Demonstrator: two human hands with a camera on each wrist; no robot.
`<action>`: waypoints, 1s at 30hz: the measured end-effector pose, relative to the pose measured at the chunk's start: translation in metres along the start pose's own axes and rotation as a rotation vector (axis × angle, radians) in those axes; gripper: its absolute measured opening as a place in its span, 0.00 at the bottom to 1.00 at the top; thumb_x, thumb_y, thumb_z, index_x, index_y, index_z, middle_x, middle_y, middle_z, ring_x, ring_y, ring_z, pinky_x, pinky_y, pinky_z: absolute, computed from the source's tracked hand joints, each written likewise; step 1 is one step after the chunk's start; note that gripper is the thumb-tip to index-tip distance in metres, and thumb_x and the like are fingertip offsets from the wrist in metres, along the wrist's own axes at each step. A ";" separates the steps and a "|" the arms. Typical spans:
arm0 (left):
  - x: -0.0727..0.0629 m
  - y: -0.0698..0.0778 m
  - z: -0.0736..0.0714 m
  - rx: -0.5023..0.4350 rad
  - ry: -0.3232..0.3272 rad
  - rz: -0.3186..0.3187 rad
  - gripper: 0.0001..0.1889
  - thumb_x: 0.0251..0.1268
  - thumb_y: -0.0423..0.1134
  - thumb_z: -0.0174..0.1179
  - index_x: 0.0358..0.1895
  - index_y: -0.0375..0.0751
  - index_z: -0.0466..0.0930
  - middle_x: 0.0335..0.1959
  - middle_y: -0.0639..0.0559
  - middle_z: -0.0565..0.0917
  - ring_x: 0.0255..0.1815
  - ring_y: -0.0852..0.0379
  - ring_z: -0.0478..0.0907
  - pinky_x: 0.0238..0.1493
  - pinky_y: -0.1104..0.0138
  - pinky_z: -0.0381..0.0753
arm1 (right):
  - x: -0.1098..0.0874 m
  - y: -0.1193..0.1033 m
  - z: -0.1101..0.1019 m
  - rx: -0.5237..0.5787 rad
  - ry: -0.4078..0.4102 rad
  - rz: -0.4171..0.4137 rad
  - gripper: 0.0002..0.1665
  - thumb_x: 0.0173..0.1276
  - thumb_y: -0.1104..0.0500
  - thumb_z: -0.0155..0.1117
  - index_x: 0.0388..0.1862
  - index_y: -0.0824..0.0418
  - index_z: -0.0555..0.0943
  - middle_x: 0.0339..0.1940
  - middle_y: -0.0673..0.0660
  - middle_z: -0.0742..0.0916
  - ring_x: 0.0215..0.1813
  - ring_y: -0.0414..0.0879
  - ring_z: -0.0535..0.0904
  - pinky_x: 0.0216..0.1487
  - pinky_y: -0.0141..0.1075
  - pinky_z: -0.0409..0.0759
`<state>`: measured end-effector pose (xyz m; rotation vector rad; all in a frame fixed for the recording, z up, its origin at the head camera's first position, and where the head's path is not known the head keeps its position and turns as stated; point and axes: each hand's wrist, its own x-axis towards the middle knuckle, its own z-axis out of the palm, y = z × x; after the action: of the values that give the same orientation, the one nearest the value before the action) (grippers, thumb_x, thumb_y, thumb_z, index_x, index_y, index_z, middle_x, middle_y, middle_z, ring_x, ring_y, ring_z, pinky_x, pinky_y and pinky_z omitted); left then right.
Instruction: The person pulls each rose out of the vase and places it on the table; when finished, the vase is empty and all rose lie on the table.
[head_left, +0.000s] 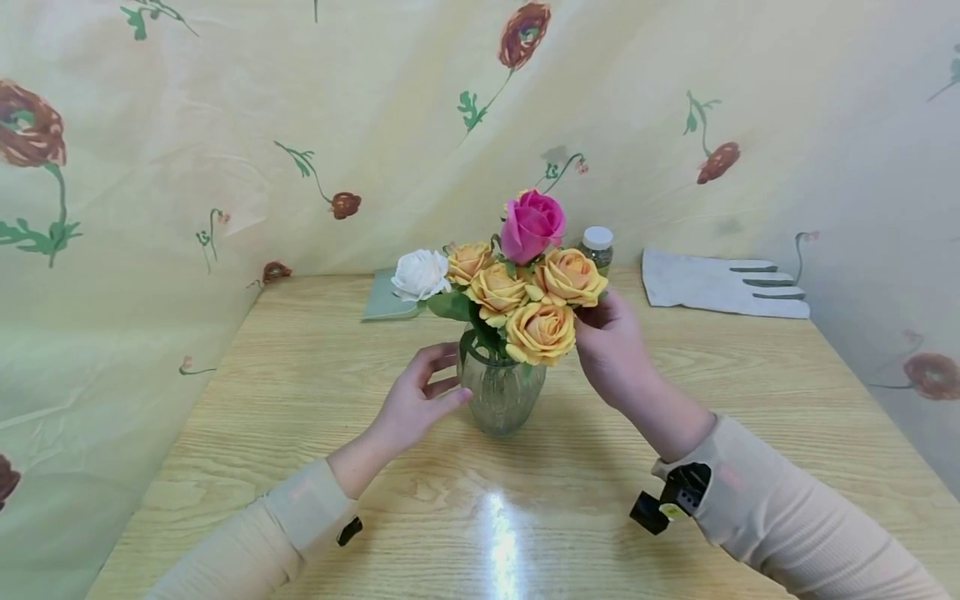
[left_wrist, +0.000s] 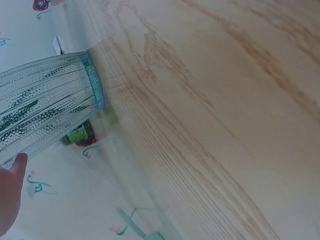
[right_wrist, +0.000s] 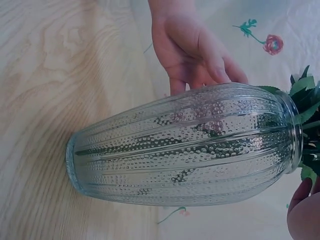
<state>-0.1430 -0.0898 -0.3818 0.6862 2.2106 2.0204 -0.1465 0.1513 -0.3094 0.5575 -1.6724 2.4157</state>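
A ribbed clear glass vase (head_left: 502, 400) stands upright on the wooden table, holding artificial roses: a white rose (head_left: 421, 275), a magenta rose (head_left: 532, 225) and several yellow roses (head_left: 542, 333). My left hand (head_left: 412, 408) holds the vase's left side, thumb at the front and fingers bent round behind; the right wrist view shows that hand (right_wrist: 187, 50) against the glass. My right hand (head_left: 618, 354) is at the right of the bouquet, just under a yellow rose (head_left: 570, 277). Its fingertips are hidden behind the blooms, so I cannot tell whether they pinch a stem.
Behind the bouquet stands a dark jar with a white lid (head_left: 597, 238). A pale glove (head_left: 690, 279) lies at the back right of the table. A flat grey-green item (head_left: 390, 302) lies at the back left of the vase. Flower-printed cloth (head_left: 420, 100) hangs behind the table.
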 end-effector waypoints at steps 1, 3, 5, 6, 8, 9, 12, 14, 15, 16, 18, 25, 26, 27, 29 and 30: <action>0.000 0.000 0.000 0.002 0.000 0.001 0.30 0.57 0.27 0.63 0.64 0.36 0.63 0.63 0.44 0.68 0.63 0.47 0.66 0.59 0.60 0.74 | -0.001 0.000 0.000 0.010 -0.005 -0.006 0.27 0.62 0.76 0.53 0.54 0.51 0.77 0.52 0.52 0.78 0.57 0.46 0.71 0.55 0.31 0.76; 0.001 0.000 0.000 0.002 -0.001 0.003 0.30 0.57 0.27 0.63 0.64 0.36 0.63 0.63 0.44 0.68 0.63 0.47 0.66 0.59 0.60 0.74 | -0.002 0.001 -0.001 0.017 -0.002 0.000 0.25 0.62 0.75 0.56 0.51 0.51 0.79 0.49 0.52 0.80 0.54 0.44 0.73 0.54 0.31 0.77; 0.001 0.000 0.000 0.003 -0.001 0.005 0.30 0.57 0.27 0.63 0.64 0.36 0.63 0.63 0.44 0.68 0.63 0.47 0.66 0.59 0.60 0.74 | -0.002 0.002 -0.002 0.007 0.014 0.013 0.21 0.61 0.74 0.59 0.45 0.51 0.81 0.46 0.51 0.81 0.51 0.43 0.75 0.51 0.30 0.78; 0.001 0.000 0.000 0.004 -0.001 0.006 0.30 0.57 0.27 0.63 0.64 0.36 0.63 0.63 0.44 0.68 0.63 0.47 0.66 0.59 0.60 0.74 | -0.002 0.002 -0.002 -0.001 0.026 0.023 0.19 0.61 0.73 0.61 0.42 0.51 0.82 0.44 0.51 0.82 0.49 0.42 0.75 0.50 0.30 0.78; 0.001 0.000 0.000 0.004 -0.001 0.009 0.30 0.57 0.27 0.63 0.63 0.36 0.63 0.63 0.44 0.68 0.62 0.47 0.66 0.59 0.60 0.74 | -0.002 0.003 -0.001 -0.012 0.048 0.034 0.16 0.61 0.73 0.62 0.37 0.52 0.82 0.41 0.51 0.82 0.46 0.41 0.76 0.47 0.29 0.79; 0.001 0.000 0.000 0.004 -0.002 0.011 0.30 0.57 0.27 0.63 0.63 0.36 0.63 0.63 0.44 0.68 0.62 0.47 0.66 0.59 0.59 0.74 | -0.002 0.003 -0.001 -0.016 0.058 0.037 0.15 0.61 0.72 0.62 0.35 0.52 0.82 0.39 0.50 0.82 0.45 0.41 0.76 0.45 0.29 0.79; 0.001 0.000 0.000 0.005 -0.005 0.013 0.30 0.58 0.27 0.63 0.63 0.36 0.63 0.63 0.44 0.68 0.62 0.47 0.66 0.59 0.60 0.74 | -0.001 0.003 0.000 -0.030 0.068 0.028 0.14 0.62 0.73 0.60 0.32 0.52 0.82 0.38 0.51 0.81 0.43 0.41 0.76 0.44 0.29 0.79; 0.001 0.000 0.000 0.004 -0.006 0.012 0.30 0.58 0.27 0.62 0.64 0.36 0.63 0.63 0.44 0.68 0.63 0.47 0.66 0.60 0.60 0.74 | -0.001 0.003 0.000 -0.036 0.065 0.021 0.15 0.63 0.73 0.59 0.33 0.52 0.82 0.38 0.51 0.81 0.43 0.42 0.76 0.44 0.29 0.79; 0.001 0.000 0.000 0.004 -0.007 0.010 0.30 0.58 0.27 0.62 0.64 0.36 0.63 0.63 0.44 0.68 0.63 0.47 0.66 0.60 0.60 0.74 | -0.001 0.003 0.000 -0.039 0.064 0.020 0.16 0.63 0.73 0.58 0.33 0.52 0.82 0.38 0.51 0.81 0.43 0.42 0.75 0.43 0.29 0.79; 0.001 0.000 0.000 0.004 -0.007 0.007 0.30 0.58 0.27 0.62 0.64 0.36 0.63 0.63 0.44 0.68 0.63 0.47 0.66 0.60 0.60 0.74 | -0.001 0.003 0.000 -0.041 0.066 0.021 0.17 0.63 0.74 0.57 0.33 0.52 0.82 0.38 0.51 0.81 0.43 0.42 0.75 0.43 0.29 0.79; 0.001 0.001 0.001 0.006 -0.006 0.004 0.30 0.58 0.27 0.63 0.64 0.36 0.63 0.63 0.44 0.67 0.63 0.47 0.66 0.60 0.60 0.74 | 0.000 0.003 0.001 -0.046 0.079 0.029 0.21 0.63 0.76 0.53 0.33 0.51 0.82 0.38 0.50 0.81 0.43 0.42 0.75 0.43 0.29 0.78; 0.001 0.000 0.001 0.017 -0.007 -0.004 0.31 0.57 0.27 0.63 0.64 0.36 0.62 0.63 0.43 0.67 0.63 0.46 0.65 0.60 0.60 0.74 | 0.002 0.002 0.002 -0.046 0.107 0.082 0.24 0.64 0.77 0.47 0.34 0.50 0.82 0.38 0.50 0.81 0.45 0.41 0.75 0.44 0.28 0.79; 0.001 0.000 0.001 0.018 -0.007 -0.006 0.31 0.57 0.27 0.63 0.64 0.36 0.62 0.63 0.43 0.67 0.63 0.46 0.65 0.60 0.60 0.74 | 0.003 0.001 0.002 -0.044 0.112 0.089 0.24 0.64 0.77 0.48 0.33 0.50 0.82 0.38 0.50 0.81 0.44 0.41 0.75 0.43 0.28 0.79; 0.001 0.000 0.001 0.017 -0.008 -0.006 0.31 0.57 0.27 0.63 0.64 0.36 0.62 0.63 0.43 0.67 0.63 0.46 0.65 0.60 0.60 0.74 | 0.003 0.001 0.003 -0.039 0.115 0.096 0.23 0.65 0.77 0.48 0.33 0.51 0.82 0.38 0.51 0.81 0.44 0.41 0.75 0.43 0.28 0.79; 0.000 0.000 0.001 0.015 -0.008 -0.009 0.30 0.58 0.27 0.63 0.64 0.36 0.62 0.63 0.43 0.67 0.63 0.46 0.65 0.60 0.59 0.74 | 0.003 0.001 0.004 -0.029 0.124 0.108 0.23 0.65 0.77 0.48 0.33 0.52 0.81 0.38 0.51 0.80 0.43 0.41 0.76 0.42 0.28 0.79; 0.000 0.000 0.001 0.012 -0.007 -0.008 0.30 0.58 0.27 0.63 0.64 0.36 0.62 0.63 0.43 0.67 0.63 0.46 0.65 0.60 0.59 0.74 | 0.004 0.001 0.004 -0.027 0.135 0.116 0.22 0.65 0.77 0.47 0.32 0.52 0.81 0.37 0.51 0.80 0.42 0.41 0.76 0.41 0.28 0.79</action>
<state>-0.1429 -0.0889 -0.3818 0.6834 2.2196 1.9997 -0.1497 0.1467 -0.3075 0.2937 -1.7228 2.4441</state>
